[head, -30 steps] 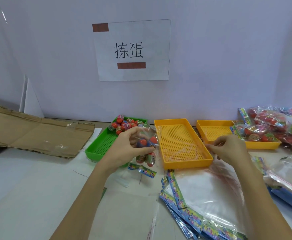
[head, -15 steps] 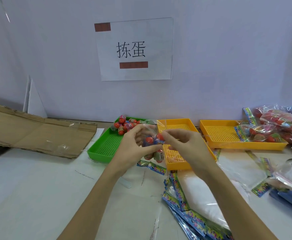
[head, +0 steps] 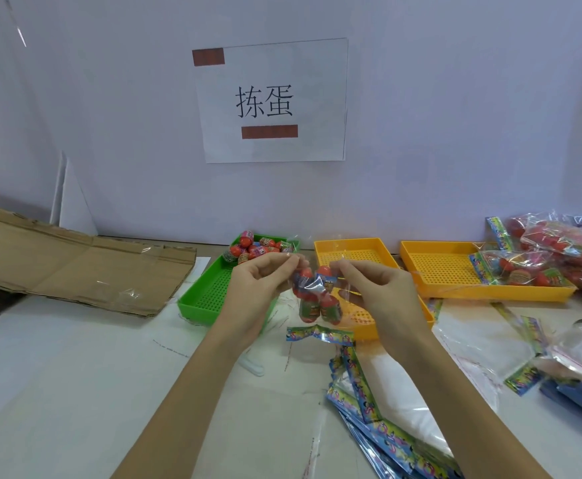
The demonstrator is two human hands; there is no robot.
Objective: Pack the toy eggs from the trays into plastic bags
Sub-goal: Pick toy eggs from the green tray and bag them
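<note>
Beside the green tray (head: 210, 292) of loose toy eggs (head: 255, 248), the left hand (head: 260, 288) and right hand (head: 377, 293) each pinch the top of a clear plastic bag (head: 317, 299) of eggs, held above the table in front of the orange tray (head: 348, 252).

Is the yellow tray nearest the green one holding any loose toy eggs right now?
No, the middle yellow tray shows only its bare perforated floor; loose eggs sit in the green tray.

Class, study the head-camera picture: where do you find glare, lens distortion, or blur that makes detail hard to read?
Head view: glare streaks the clear bag held between the left hand and right hand, blurring the toy eggs inside; wide-angle bending curves the cardboard; the sign stays sharp.
</note>
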